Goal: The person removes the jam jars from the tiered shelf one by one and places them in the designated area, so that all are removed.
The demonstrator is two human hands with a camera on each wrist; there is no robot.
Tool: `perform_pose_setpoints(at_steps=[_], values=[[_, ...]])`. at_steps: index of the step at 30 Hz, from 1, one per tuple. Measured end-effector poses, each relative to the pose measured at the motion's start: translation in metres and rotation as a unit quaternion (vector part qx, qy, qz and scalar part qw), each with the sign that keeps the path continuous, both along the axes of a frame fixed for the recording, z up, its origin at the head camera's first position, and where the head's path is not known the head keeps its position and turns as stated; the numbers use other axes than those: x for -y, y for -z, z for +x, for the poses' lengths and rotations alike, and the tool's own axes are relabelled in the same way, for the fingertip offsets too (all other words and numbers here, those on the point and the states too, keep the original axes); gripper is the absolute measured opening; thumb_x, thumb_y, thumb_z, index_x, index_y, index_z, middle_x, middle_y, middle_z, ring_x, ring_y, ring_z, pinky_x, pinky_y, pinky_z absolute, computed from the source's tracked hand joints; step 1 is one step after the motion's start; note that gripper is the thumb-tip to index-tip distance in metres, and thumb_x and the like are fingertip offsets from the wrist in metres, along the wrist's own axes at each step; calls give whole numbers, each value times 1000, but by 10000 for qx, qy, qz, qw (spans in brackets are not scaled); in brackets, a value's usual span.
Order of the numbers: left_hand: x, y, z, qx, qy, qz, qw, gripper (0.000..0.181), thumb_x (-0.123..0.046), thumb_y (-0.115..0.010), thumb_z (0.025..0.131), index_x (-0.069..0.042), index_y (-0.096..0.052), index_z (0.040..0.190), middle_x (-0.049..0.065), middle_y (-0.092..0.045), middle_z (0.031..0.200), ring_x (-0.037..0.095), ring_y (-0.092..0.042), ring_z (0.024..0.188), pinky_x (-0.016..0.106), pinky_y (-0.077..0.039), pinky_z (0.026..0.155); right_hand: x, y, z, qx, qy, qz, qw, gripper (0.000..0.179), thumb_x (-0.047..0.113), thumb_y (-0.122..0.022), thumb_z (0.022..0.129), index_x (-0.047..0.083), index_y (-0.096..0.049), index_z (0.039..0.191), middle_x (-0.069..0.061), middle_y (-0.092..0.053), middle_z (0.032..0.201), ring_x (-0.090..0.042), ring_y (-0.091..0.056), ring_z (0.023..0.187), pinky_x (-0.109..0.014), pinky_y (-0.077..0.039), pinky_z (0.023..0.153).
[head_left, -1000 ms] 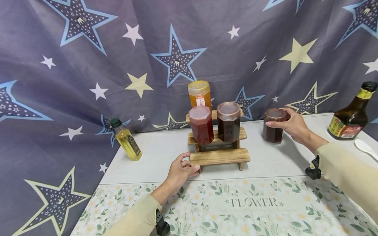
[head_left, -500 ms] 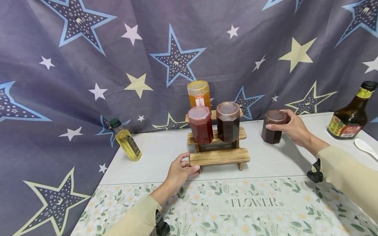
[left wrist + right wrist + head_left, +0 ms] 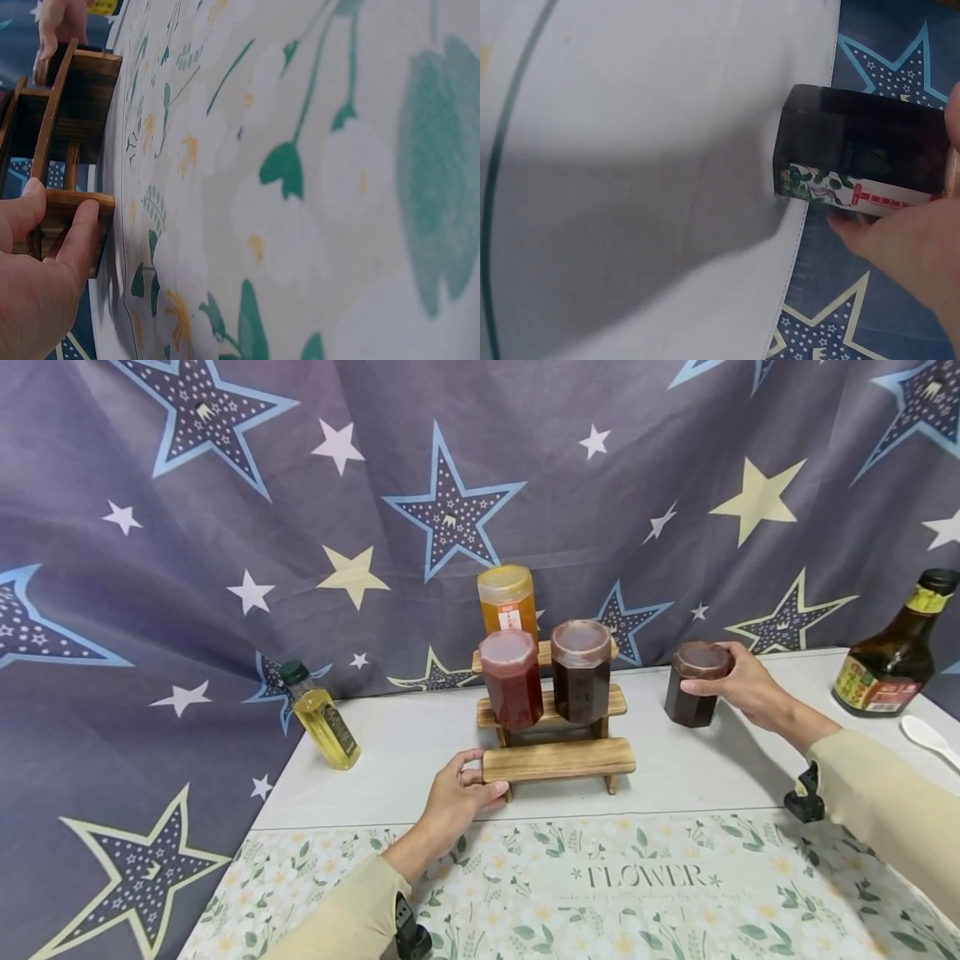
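Observation:
In the head view my left hand [image 3: 457, 793] holds the left end of a three-step wooden rack [image 3: 558, 760], its thumb at the lowest step. The left wrist view shows that thumb and a finger on the rack's end piece [image 3: 79, 199]. To the right, my right hand [image 3: 746, 685] grips a dark, faceted glass jar [image 3: 692, 703] near its top, and the jar's base is close to the white tabletop. Its printed label [image 3: 885, 196] shows in the right wrist view. A red jar [image 3: 513, 689] and another dark jar [image 3: 581, 681] stand on the middle step.
An amber jar [image 3: 507, 602] stands on the rack's top step. At the left is a yellow oil bottle [image 3: 327, 722] with a green cap. A brown sauce bottle [image 3: 888, 660] and a white spoon [image 3: 926, 735] are at the right. A starry curtain [image 3: 300, 527] hangs behind.
The dark jar in my right hand has moved slightly downward in the head view. My left hand and the rack have stayed in place.

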State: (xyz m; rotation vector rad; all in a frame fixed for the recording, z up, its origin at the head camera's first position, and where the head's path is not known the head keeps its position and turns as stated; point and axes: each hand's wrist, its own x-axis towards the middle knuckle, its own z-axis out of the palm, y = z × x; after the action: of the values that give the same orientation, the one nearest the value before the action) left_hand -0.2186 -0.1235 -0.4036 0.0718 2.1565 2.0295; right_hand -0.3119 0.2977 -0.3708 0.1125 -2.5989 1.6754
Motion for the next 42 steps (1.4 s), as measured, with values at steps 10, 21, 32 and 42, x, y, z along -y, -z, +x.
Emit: perform_pose_setpoints(at_steps=[10,21,32,42], values=[[0,0,0,6,-26,17,10000,66,1,-70,86,0,-36,142,23,-63,107,30,-68,93,38,-61,85,-4,-48,-2,-273,-22,-506,9983,83,23,-69,90,-2,-16,149,-7,-36,131,-18,-39,117,-20,-41,99],[1,0,-1,-8,-42,-4,10000,65,1,-70,86,-1,-37,142,22,-64,106,30,-68,93,38,-61,85,24,-107,-4,-483,-135,-303,9983,85,28,-71,89,13,-17,154,-20,-24,152,-36,-26,137,-53,-23,119],[0,0,0,-22,-20,1,10000,65,0,-70,86,-1,-37,141,22,-64,106,32,-67,95,38,-61,85,75,-132,-8,-768,-666,-209,9946,82,24,-73,87,8,-24,151,-22,-33,149,-35,-32,137,-53,-29,116],[1,0,0,-18,-10,-23,10000,64,0,-70,86,-2,-37,142,21,-64,105,31,-67,94,39,-61,85,127,-155,-18,-802,-1329,-71,9879,83,26,-75,85,7,-27,150,-18,-35,149,-31,-34,136,-48,-33,115]])
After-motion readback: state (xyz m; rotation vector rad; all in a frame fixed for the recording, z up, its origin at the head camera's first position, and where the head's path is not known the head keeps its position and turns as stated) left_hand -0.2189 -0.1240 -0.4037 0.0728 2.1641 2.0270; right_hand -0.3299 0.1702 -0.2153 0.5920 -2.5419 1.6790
